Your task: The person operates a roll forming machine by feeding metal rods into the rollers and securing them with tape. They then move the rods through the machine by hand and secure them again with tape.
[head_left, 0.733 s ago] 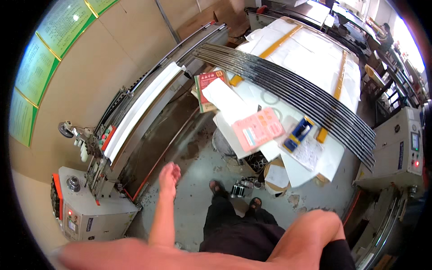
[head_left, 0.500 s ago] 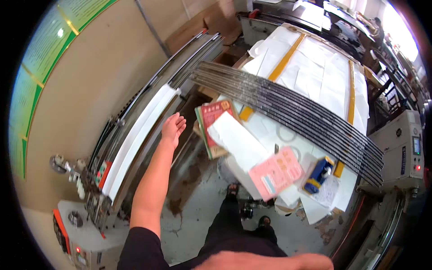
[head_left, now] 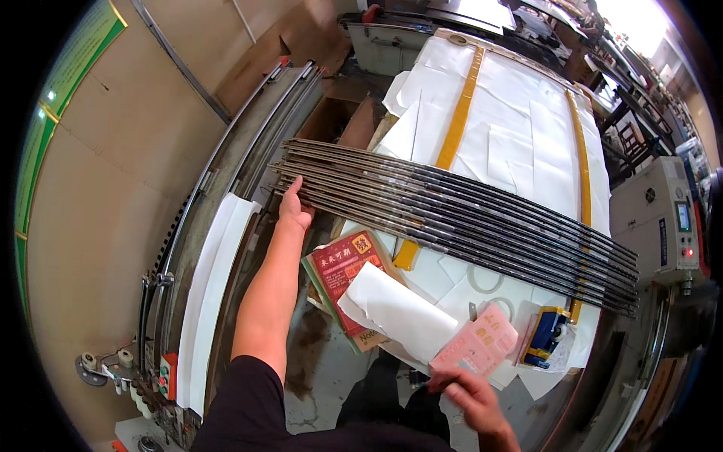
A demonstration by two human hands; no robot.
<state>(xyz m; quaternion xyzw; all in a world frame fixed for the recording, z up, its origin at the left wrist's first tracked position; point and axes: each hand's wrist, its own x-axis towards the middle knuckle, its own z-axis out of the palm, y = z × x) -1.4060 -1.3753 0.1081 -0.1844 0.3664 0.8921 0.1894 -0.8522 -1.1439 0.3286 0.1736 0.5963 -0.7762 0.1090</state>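
Observation:
A bundle of long thin dark rods [head_left: 452,218] lies slantwise across the table, brownish at the left ends and black toward the right. At their near left ends is my left hand [head_left: 295,209], thumb stretched up against the rods. Its other fingers are mostly hidden, so I cannot tell whether they grip. Low in front of my body, my right hand [head_left: 473,403] is closed on a small dark red thing [head_left: 444,379], perhaps cloth; its kind is unclear. Between the hands lie a red notebook [head_left: 343,271], a folded white sheet [head_left: 399,309] and a pink printed sheet [head_left: 478,343].
White paper sheets [head_left: 512,151] and yellow tape strips [head_left: 461,109] cover the table. A blue tape dispenser [head_left: 547,337] sits at its near right. A long machine with a white strip [head_left: 218,294] runs along the left; a control box [head_left: 655,218] stands at right.
My left hand has moved from beside the machine to the rods' left ends. The rods lie more spread out. My right hand has come into clearer view with the dark red thing.

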